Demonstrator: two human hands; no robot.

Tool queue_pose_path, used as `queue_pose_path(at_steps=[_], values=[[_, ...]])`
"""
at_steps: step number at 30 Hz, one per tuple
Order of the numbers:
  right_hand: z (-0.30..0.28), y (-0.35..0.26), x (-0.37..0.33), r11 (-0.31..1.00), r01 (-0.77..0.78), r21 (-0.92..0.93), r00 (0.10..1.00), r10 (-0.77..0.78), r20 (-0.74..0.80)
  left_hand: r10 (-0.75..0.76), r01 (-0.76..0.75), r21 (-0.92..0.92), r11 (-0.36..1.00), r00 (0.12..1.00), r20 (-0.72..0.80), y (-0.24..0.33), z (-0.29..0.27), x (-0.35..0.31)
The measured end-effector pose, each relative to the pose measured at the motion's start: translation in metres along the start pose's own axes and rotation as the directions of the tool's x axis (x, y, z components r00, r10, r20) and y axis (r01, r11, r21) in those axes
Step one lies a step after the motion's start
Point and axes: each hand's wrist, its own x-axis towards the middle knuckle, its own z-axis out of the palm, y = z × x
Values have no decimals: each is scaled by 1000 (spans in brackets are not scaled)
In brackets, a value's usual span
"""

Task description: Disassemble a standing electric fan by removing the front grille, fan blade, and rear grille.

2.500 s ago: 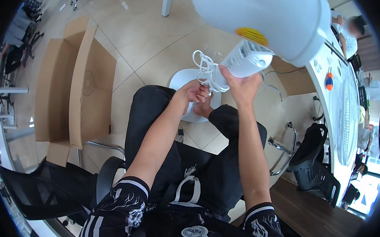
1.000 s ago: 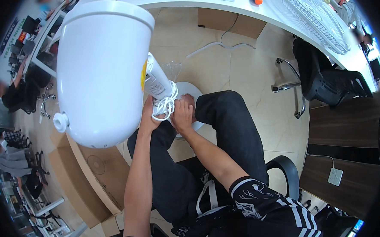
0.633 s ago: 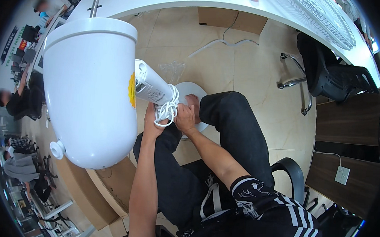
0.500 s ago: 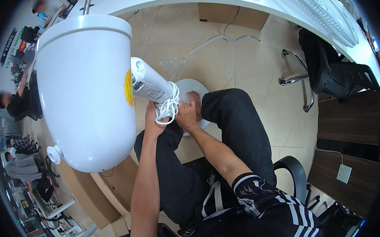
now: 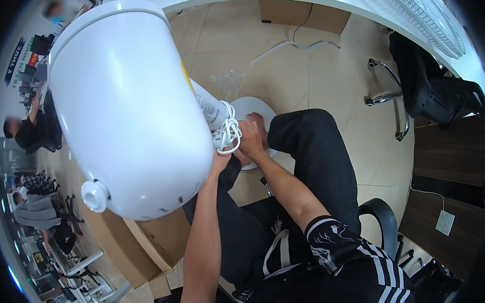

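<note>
A white electric fan without its blades looms at the left, its large rounded motor housing closest to me. A white knob sticks out of its lower left. Behind the housing, the fan's white control column is partly hidden, with a bundled white power cord at its lower end. My left hand is closed around that lower end, its fingers mostly covered by the cord and housing. From the right, my right hand closes on the same end beside the cord. A round white base lies under my feet.
An open cardboard box stands at my left. A white table curves across the far side, carrying white wire fan grilles. Clear plastic wrap lies on the floor. A black office chair is at the right; people sit far left.
The motor housing has swung right and nearer, covering more of the control column and its yellow label. Both hands have shifted slightly right with the fan and keep their grip.
</note>
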Motion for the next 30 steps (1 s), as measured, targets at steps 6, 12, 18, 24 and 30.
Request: queue_pose_path(at_steps=[6, 12, 18, 24, 30], values=[[-2, 4, -3, 996, -36, 80, 999, 33, 40, 15, -15, -8, 1000, 1000, -18, 33, -4, -2], [-11, -11, 6, 972, -166, 169, 975, 136, 177, -85, 80, 65, 995, 993, 79, -22, -28, -5], [-60, -28, 55, 910, -253, 329, 734, -41, 678, -94, 95, 38, 995, 996, -8, -42, -58, -61], [-50, 47, 101, 974, -219, 54, 386, 36, 922, 10, -32, -119, 992, 984, -178, -21, -41, -82], [-44, 17, 101, 899, -414, 142, 302, -11, 953, -65, 56, -56, 997, 981, -181, -32, -42, -102]])
